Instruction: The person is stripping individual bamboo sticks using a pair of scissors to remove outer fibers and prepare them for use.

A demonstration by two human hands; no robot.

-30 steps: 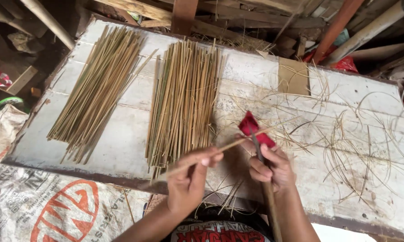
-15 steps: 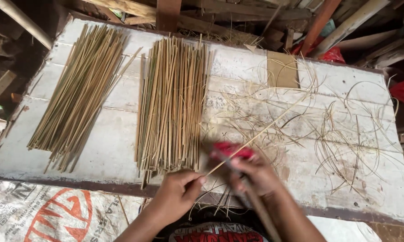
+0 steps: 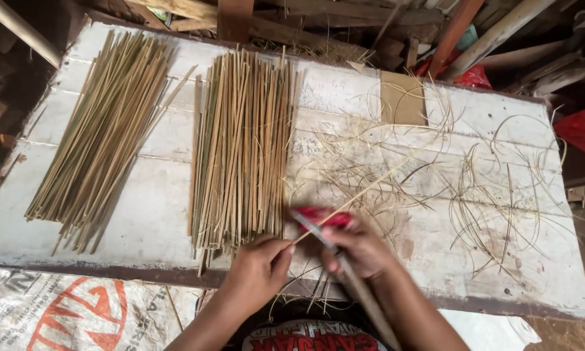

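Thin bamboo stick (image 3: 351,203) lies over the tabletop (image 3: 143,221), just right of the middle stick bundle (image 3: 240,149) — left hand (image 3: 256,273) fingers pinch its near end. Right hand (image 3: 360,250) fingers wrap a red-handled knife (image 3: 321,224), blade on the stick. Second bundle (image 3: 104,136) sits further left of the middle bundle; curled shavings (image 3: 494,195) well right.

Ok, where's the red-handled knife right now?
In the head view the red-handled knife sits low and centre, gripped in the right hand, just right of the middle stick bundle and crossing the single stick that the left hand holds.
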